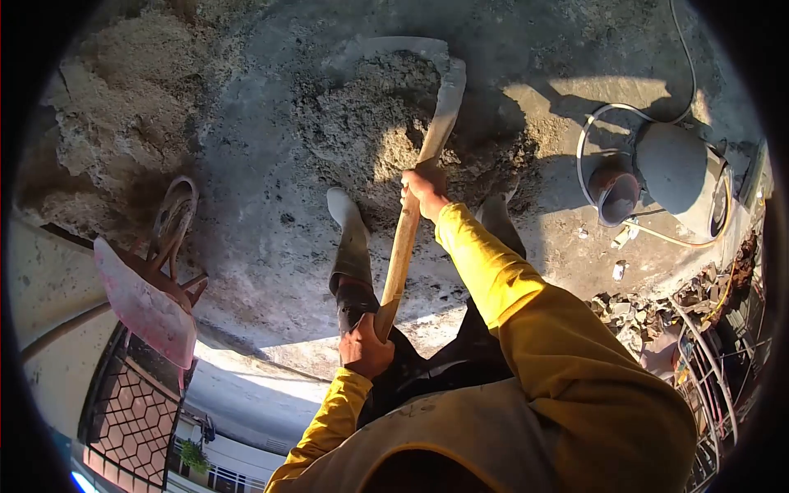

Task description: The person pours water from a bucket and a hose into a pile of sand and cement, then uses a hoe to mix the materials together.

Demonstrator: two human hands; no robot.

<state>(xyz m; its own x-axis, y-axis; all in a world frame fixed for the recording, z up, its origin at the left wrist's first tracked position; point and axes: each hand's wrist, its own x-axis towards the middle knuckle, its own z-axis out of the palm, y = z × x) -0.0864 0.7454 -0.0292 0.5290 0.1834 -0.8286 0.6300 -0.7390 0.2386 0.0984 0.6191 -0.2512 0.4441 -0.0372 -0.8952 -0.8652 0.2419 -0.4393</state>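
Both of my hands are wrapped round the wooden handle of a hoe (pixel 403 244), which slants up and to the right away from my body. Low on the handle, near its end, is my left hand (pixel 366 347). My right hand (pixel 425 195) grips it farther up, closer to the head. The hoe's grey, mortar-coated blade (pixel 407 46) lies at the far edge of a heap of wet grey mortar (pixel 362 111). The heap is on the ground in front of my boots (pixel 348 222), partly in shadow.
At the left a wheelbarrow (pixel 152 308) stands tipped beside a wall, near a sandy pile (pixel 123 99). On the right are a bucket (pixel 618 200), a large grey drum (pixel 674 172) and a looping hose (pixel 582 156). Broken rubble (pixel 633 324) lies at lower right.
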